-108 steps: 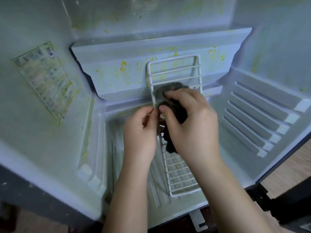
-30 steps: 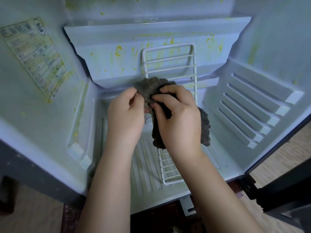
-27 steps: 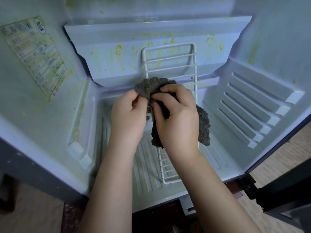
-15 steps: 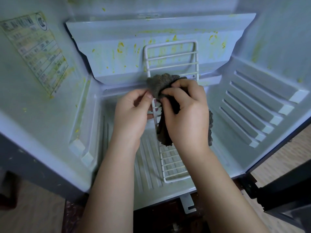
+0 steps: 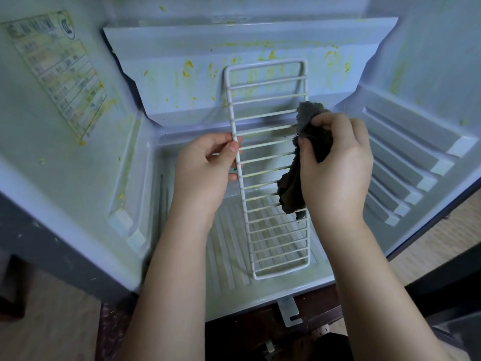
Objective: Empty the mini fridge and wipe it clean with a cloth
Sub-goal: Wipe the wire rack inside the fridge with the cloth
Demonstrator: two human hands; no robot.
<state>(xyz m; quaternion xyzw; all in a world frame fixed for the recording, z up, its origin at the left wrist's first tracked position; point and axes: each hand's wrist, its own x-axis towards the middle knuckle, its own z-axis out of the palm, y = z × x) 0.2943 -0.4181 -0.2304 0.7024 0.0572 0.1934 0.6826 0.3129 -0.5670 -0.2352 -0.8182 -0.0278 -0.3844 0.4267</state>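
Yellow-spattered white fridge interior (image 5: 260,37)

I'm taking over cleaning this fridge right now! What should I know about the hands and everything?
Left hand pinches the wire rack by its left rail.
Right hand grips the dark cloth at the rack's right rail.
The rack stands inside the mini fridge, foot on its floor, top leaning back.
Done: no food in view inside.
Left: yellow stains on the back panel and walls; some rack bars look smeared too.
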